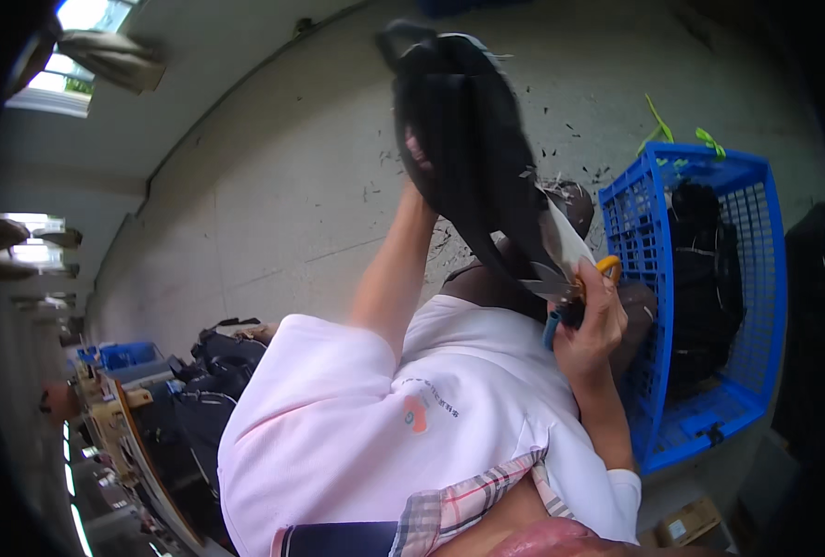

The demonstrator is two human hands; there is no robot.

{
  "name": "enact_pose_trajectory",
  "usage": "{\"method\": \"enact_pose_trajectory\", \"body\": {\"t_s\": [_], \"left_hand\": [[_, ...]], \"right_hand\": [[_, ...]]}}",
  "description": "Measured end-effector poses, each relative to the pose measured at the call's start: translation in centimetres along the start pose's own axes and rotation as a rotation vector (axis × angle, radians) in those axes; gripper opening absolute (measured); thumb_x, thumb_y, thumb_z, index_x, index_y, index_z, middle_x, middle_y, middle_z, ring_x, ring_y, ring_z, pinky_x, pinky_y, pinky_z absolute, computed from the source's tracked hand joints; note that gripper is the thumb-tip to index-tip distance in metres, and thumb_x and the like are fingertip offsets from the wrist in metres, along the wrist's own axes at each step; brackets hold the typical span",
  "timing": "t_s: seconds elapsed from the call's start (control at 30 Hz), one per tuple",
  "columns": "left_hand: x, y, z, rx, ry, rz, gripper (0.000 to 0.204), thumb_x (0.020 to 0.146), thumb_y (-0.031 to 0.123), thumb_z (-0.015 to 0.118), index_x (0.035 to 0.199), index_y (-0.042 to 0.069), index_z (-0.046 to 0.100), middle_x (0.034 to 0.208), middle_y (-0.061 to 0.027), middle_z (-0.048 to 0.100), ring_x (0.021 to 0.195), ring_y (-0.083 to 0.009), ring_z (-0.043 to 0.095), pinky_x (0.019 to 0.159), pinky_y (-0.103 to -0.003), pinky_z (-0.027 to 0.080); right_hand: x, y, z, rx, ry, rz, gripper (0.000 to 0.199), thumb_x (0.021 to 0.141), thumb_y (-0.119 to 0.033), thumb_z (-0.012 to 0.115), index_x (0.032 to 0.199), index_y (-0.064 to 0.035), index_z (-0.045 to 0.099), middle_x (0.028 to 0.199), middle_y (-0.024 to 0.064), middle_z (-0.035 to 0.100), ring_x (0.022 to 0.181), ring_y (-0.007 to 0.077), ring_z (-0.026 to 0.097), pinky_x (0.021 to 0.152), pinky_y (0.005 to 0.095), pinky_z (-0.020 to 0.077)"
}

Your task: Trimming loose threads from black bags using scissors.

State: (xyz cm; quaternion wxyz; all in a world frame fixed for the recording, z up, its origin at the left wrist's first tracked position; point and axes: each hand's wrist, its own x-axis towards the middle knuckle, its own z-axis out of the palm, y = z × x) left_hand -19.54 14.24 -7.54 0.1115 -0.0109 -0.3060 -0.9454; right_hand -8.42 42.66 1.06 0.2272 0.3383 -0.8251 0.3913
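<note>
A black fabric bag with straps is held up before me, somewhat blurred. My left hand grips it from its left side, and most of the fingers are hidden by the fabric. My right hand is closed round scissors with one orange and one blue handle loop; their blades point left, beside the bag's lower end. A white flap runs from the bag to the right hand, and whether the fingers also pinch it I cannot tell. Beneath the bag are my dark-clad legs.
To the right stands a blue plastic crate with black bags inside and green ties at its far rim. Dark scraps lie on the grey floor. More black bags are piled at left by a workbench. A cardboard box sits lower right.
</note>
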Motion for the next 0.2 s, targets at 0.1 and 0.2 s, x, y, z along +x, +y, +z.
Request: {"method": "enact_pose_trajectory", "body": {"t_s": [0.1, 0.2], "left_hand": [[-0.7, 0.3, 7.3, 0.044, 0.197, -0.063, 0.068, 0.078, 0.061, 0.045, 0.118, 0.006, 0.048, 0.110, -0.0099, 0.054, 0.101, -0.0199, 0.053, 0.088, -0.033, 0.045], [-1.0, 2.9, 5.0, 0.134, 0.160, 0.061, 0.065, 0.078, 0.046, 0.059, 0.125, 0.004, 0.040, 0.111, -0.0089, 0.054, 0.104, -0.0196, 0.051, 0.091, -0.031, 0.040]], "right_hand": [[0.8, 1.8, -0.7, -0.082, 0.186, 0.251, 0.047, 0.069, -0.001, 0.068, 0.111, 0.0035, 0.048, 0.088, 0.0141, 0.062, 0.080, 0.0274, 0.063, 0.070, 0.0332, 0.0490], [2.2, 5.9, -1.9, 0.487, 0.186, 0.382, 0.041, 0.080, -0.012, 0.060, 0.116, 0.0015, 0.046, 0.103, 0.0123, 0.061, 0.090, 0.0204, 0.061, 0.079, 0.0313, 0.0484]]}}
